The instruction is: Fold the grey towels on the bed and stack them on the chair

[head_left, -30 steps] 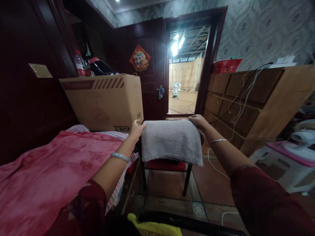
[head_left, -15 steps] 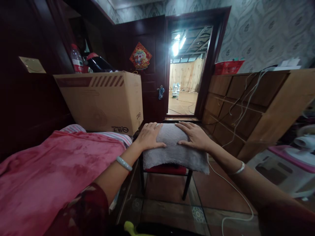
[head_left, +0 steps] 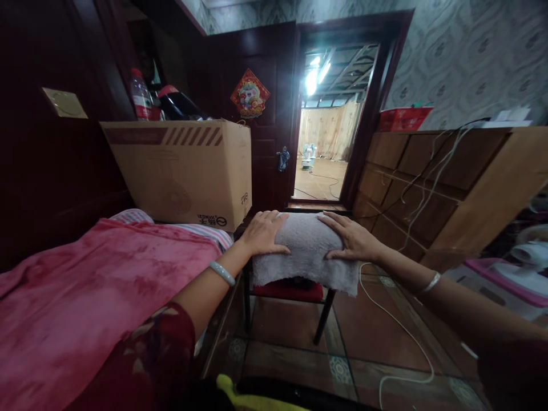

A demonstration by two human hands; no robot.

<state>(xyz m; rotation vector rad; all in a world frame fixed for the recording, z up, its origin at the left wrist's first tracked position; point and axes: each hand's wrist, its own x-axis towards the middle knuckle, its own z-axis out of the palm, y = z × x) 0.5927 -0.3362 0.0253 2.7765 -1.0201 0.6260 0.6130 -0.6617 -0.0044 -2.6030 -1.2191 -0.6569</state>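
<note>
A grey, fluffy towel [head_left: 306,251] hangs over the back of a chair, and its lower edge falls above the red seat [head_left: 291,291]. On the towel's left end rests my left hand [head_left: 264,233], fingers stretched out and thumb apart. My right hand [head_left: 353,238] lies on the right end, also with its fingers spread. Both palms press on the cloth from above. The chair's back is hidden under the towel, while its dark legs [head_left: 324,317] show below.
To the left is a bed with a pink blanket [head_left: 128,297] and a large cardboard box [head_left: 180,177]. Wooden drawers [head_left: 422,171] with hanging cables stand on the right. A white cord [head_left: 406,322] curls over the tiled floor. Ahead, a doorway [head_left: 325,148] opens onto another room.
My right hand has slid outward to the right along the towel, leaving a wider gap between the hands. The view has turned slightly. My left hand stays on the towel's left end.
</note>
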